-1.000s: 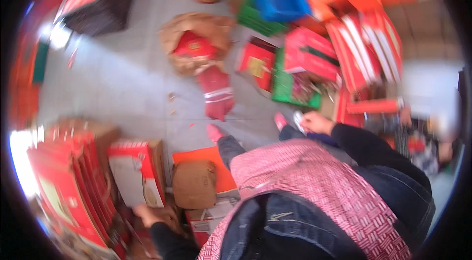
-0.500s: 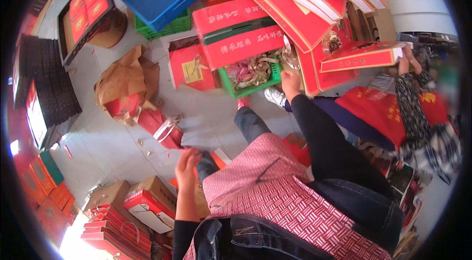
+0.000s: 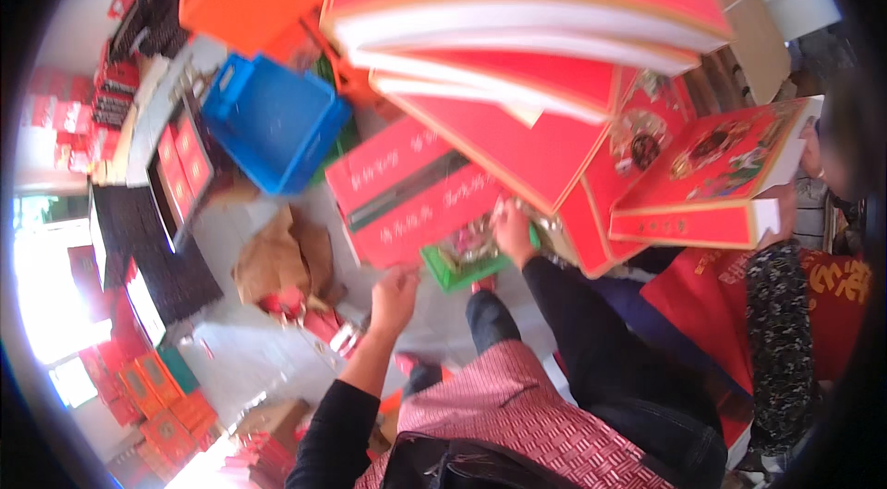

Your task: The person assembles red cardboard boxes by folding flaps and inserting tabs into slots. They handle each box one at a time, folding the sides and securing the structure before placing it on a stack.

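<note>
A red box with a dark green band (image 3: 407, 195) lies tilted in front of me. My left hand (image 3: 394, 298) hovers beside its near edge, fingers curled together; whatever they hold, if anything, cannot be made out. At the box's near right corner is my right hand (image 3: 511, 228), its fingers bent closed and blurred, so what is in them stays unclear. Beneath that hand, a green plastic basket (image 3: 451, 278) holds crumpled ribbon-like pieces, partly covered by the box.
Large red flat boxes (image 3: 517, 142) are stacked at the front right. Beyond my right arm a co-worker's hands hold a red printed box (image 3: 707, 179). A blue crate (image 3: 275, 124) stands far left, with crumpled brown paper (image 3: 286, 258) on the floor below it.
My view has shifted forward, bringing the stacked boxes closer. Both hands have come forward to the red box's near side. The co-worker's box has tilted, showing more of its printed top.
</note>
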Tool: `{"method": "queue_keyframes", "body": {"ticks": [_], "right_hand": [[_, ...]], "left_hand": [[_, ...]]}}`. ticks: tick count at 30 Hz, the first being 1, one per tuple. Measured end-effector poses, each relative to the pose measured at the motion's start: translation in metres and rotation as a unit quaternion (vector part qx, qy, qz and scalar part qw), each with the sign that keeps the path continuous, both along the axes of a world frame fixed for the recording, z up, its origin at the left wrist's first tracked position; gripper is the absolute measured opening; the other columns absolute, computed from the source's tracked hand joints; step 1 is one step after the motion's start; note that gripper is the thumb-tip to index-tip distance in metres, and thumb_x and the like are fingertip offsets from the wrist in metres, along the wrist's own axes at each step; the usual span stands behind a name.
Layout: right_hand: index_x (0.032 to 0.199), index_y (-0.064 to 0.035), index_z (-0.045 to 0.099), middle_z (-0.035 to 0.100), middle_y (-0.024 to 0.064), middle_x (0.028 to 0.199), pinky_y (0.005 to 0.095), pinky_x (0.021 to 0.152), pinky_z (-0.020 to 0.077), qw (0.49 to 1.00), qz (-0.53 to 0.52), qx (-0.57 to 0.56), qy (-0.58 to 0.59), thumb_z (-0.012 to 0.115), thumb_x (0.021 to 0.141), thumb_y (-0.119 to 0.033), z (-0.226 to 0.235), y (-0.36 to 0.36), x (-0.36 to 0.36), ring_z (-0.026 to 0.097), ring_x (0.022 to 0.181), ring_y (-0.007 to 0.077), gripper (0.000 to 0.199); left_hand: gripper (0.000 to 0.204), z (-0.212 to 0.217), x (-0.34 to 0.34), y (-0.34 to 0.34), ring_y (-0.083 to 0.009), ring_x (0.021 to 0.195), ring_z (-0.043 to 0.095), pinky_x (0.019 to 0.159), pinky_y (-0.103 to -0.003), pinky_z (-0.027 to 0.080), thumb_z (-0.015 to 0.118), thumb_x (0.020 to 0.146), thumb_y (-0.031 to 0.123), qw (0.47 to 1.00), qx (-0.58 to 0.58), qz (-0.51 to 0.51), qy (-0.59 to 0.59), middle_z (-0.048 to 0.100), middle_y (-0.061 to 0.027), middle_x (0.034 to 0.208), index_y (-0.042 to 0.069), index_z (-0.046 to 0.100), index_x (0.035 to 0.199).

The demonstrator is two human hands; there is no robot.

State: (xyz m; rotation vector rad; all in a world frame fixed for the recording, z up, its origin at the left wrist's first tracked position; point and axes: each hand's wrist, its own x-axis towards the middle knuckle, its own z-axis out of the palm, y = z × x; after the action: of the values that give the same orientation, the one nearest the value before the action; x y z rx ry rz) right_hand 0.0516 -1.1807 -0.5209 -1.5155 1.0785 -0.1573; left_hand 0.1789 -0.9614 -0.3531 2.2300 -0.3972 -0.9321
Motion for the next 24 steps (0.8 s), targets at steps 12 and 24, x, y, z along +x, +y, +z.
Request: {"method": "queue_keyframes", "body": {"ticks": [12,24], "right_hand": [[0.091,0.0045,0.048,0.056,0.0229,0.090,0.0467,0.076,0.0426,0.650,-0.304,-0.692,-0.078,0.048,0.085,-0.009,0.414,-0.218,0.049,0.054,0.086,0.0413,0.015],[0.104,0.0000,0.051,0.057,0.0244,0.088,0.0456,0.071,0.0447,0.862,-0.100,-0.443,0.225,0.046,0.086,-0.009,0.344,-0.080,-0.044,0.057,0.087,0.0383,0.021]], "left_hand": [[0.048,0.155,0.306,-0.173,-0.0270,0.098,0.054,0.078,-0.044,0.044,0.055,0.083,0.045,0.959,-0.267,0.093,0.024,0.057,-0.0107,0.108,0.008,0.052,0.114],[0.049,0.192,0.194,-0.025,-0.0221,0.097,0.057,0.083,-0.036,0.047,0.062,0.083,0.026,0.936,-0.215,0.027,0.278,0.056,-0.0105,0.114,0.003,0.044,0.123]]}}
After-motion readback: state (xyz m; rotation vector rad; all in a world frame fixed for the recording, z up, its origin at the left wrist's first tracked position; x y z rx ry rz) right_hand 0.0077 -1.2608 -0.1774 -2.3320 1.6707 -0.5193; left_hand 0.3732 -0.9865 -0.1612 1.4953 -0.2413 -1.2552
